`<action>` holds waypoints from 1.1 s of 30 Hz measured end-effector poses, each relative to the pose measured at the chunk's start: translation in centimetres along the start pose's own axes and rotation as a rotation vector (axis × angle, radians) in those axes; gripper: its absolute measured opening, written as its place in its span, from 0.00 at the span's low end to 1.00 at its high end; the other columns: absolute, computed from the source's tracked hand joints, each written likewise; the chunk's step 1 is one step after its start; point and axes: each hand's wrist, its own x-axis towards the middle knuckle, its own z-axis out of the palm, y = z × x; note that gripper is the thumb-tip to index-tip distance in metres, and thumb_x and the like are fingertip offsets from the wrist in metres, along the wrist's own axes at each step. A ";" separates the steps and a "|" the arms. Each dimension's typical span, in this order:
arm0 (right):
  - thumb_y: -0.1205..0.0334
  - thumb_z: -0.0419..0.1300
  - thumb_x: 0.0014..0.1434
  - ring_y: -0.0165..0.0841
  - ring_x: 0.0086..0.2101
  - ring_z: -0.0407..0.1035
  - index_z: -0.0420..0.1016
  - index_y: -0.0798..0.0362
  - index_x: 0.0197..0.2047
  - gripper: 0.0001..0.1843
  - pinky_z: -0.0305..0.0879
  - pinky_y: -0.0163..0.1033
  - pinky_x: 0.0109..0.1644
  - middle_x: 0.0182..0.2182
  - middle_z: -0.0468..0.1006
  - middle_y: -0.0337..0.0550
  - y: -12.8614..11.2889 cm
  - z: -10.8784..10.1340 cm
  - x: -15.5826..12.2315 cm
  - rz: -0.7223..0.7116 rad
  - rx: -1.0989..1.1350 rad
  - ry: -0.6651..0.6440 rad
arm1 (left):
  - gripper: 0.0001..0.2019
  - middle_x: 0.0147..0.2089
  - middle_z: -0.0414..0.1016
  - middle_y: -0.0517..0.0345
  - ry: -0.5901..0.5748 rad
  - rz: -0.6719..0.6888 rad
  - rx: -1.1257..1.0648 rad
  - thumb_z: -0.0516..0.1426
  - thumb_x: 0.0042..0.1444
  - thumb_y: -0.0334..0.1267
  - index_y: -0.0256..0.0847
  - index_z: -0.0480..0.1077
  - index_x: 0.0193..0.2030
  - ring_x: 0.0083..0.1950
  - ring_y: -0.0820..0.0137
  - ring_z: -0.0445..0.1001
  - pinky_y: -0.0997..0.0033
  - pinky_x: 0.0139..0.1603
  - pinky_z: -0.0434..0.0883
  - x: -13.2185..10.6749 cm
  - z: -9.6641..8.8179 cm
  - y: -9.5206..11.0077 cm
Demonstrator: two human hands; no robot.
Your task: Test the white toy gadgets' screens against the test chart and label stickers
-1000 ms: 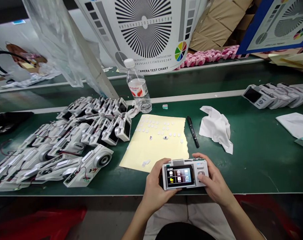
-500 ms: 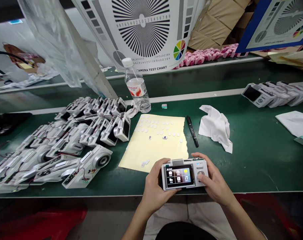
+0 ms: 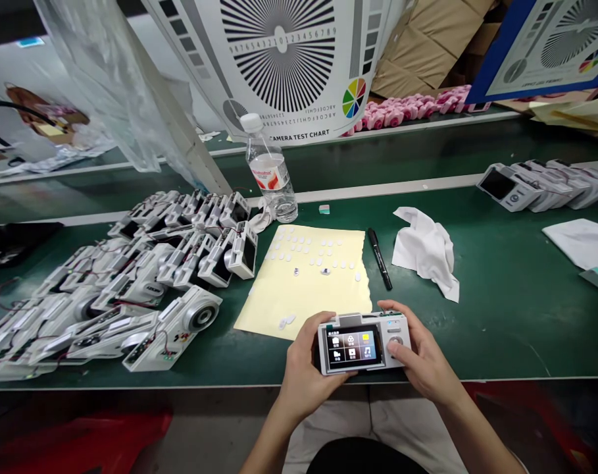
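Observation:
A white digital camera is held between both hands near the table's front edge, its lit screen facing me with a menu of icons. My left hand grips its left end, the thumb along the bottom edge and the fingers behind. Around the right end wraps my right hand, its thumb on the round control pad and a finger over the top edge. Just beyond the camera lies a yellow sheet dotted with small white oval pieces. Beside the sheet rests a black marker.
Several partly assembled white cameras crowd the left of the green table. A plastic bottle stands behind the sheet, under a camera test chart. A crumpled white cloth lies right of the marker. More cameras stand at back right.
My right thumb has shifted very slightly on the control pad. The camera and both hands are otherwise in nearly the same place, and the screen still shows the icon menu.

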 end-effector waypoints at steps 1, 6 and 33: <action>0.56 0.57 0.54 0.35 0.34 0.69 0.57 0.48 0.56 0.27 0.66 0.39 0.40 0.37 0.74 0.43 0.0 0.0 0.0 -0.002 -0.002 -0.002 | 0.30 0.50 0.68 0.52 0.000 0.001 -0.003 0.65 0.41 0.39 0.45 0.60 0.52 0.47 0.61 0.72 0.64 0.46 0.71 0.0 0.0 0.0; 0.57 0.58 0.54 0.36 0.38 0.69 0.55 0.49 0.57 0.29 0.66 0.39 0.40 0.40 0.73 0.44 0.0 -0.1 0.0 -0.004 0.017 -0.015 | 0.31 0.50 0.68 0.53 -0.009 -0.010 -0.026 0.65 0.41 0.39 0.47 0.60 0.52 0.47 0.62 0.72 0.64 0.47 0.71 0.0 0.0 -0.2; 0.59 0.58 0.53 0.36 0.37 0.70 0.57 0.49 0.57 0.28 0.66 0.38 0.41 0.38 0.74 0.43 -0.2 -0.1 -0.2 0.008 0.094 -0.025 | 0.30 0.51 0.67 0.53 -0.026 -0.011 -0.033 0.65 0.41 0.38 0.47 0.60 0.52 0.48 0.63 0.71 0.65 0.49 0.70 -0.1 0.0 -0.3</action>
